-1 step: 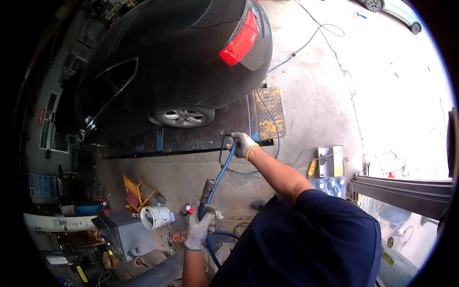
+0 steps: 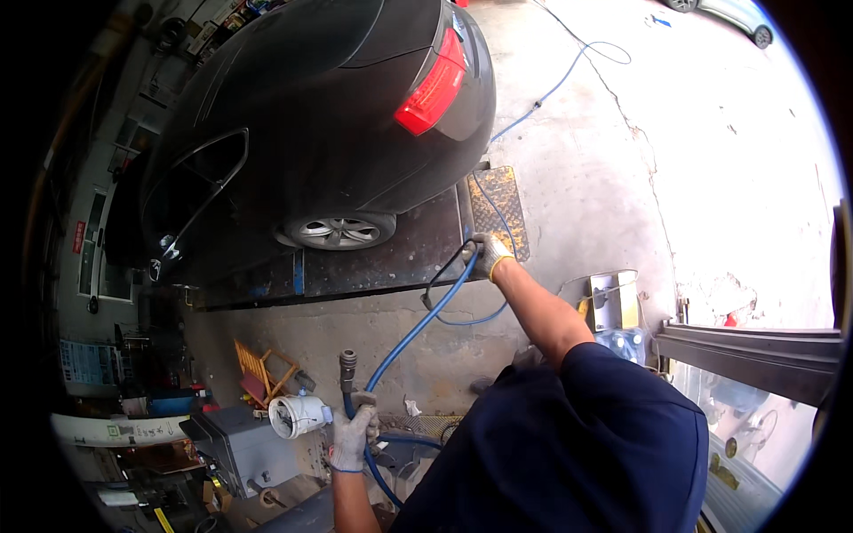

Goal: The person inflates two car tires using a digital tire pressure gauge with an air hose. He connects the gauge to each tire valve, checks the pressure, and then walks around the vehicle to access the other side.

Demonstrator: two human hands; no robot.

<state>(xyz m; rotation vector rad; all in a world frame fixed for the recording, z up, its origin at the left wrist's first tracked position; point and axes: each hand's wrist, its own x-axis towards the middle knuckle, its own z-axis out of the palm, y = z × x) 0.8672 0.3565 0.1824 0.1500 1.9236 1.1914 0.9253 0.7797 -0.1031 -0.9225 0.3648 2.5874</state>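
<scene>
White bucket (image 2: 311, 414) nearer you than the car wheel (image 2: 342, 233), metal fitting (image 2: 347, 369) beyond your left hand (image 2: 353, 437), wrapped round the blue hose (image 2: 410, 336) on the wheel's near side, your right hand (image 2: 488, 256) gripping that hose right of the wheel

Plain dark navy short-sleeved fabric top (image 2: 569, 435), bare forearms (image 2: 546, 306) below that, and pretty basic greyish-white knit work gloves (image 2: 353, 433). Right glove (image 2: 489, 256) has a thin yellow edge (image 2: 500, 267) round the cuff; left cuff (image 2: 346, 458) trim is too small to make out.
</scene>
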